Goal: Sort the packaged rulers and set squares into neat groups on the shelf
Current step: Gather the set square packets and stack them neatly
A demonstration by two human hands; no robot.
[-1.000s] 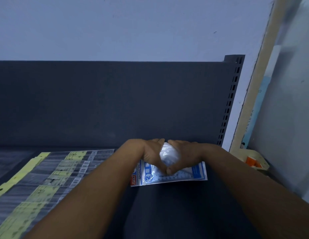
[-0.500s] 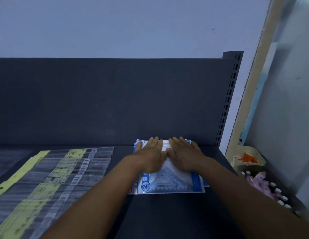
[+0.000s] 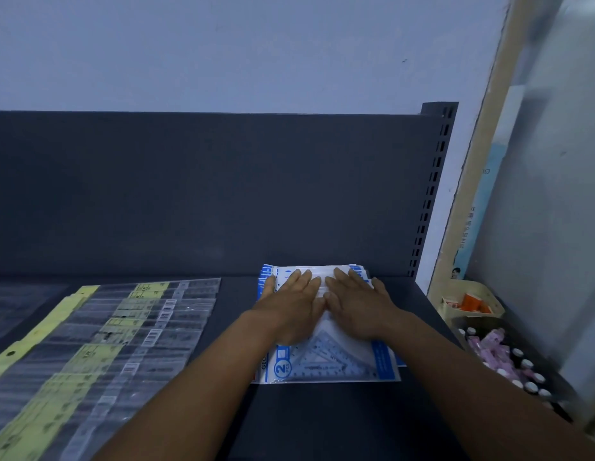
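Since the frame a second ago, both hands have been uncurled from a bunched grip on the packet top and are laid flat; compared with half a second ago, little has shifted, the palms being kept on the pile. Left hand (image 3: pixel 294 309) is rested palm down on the stack of set square packets (image 3: pixel 326 357), fingers (image 3: pixel 297 279) straight and slightly spread, tips toward the back panel. Right hand (image 3: pixel 357 306) is laid just beside it, thumbs nearly touching, fingers straight and lightly fanned, nothing pinched. Stack is placed on the dark shelf (image 3: pixel 322 424), right of centre, its far edge close to the back panel (image 3: pixel 203 194); blue and white printing and a clear triangle are seen on the top packet, near edge left uncovered. Several packet edges are seen at the far end, count cannot be told. Packaged rulers (image 3: pixel 100 347) are spread in overlapping rows on the left part of the shelf, clear sleeves with yellow header cards and barcodes, well apart from the stack. Slotted upright (image 3: pixel 429 194) is seen at the shelf's right end. Beyond it, a cardboard tray with orange items (image 3: pixel 469 302) and a box of small pink bottles with white caps (image 3: pixel 502 357) are seen, blurred.
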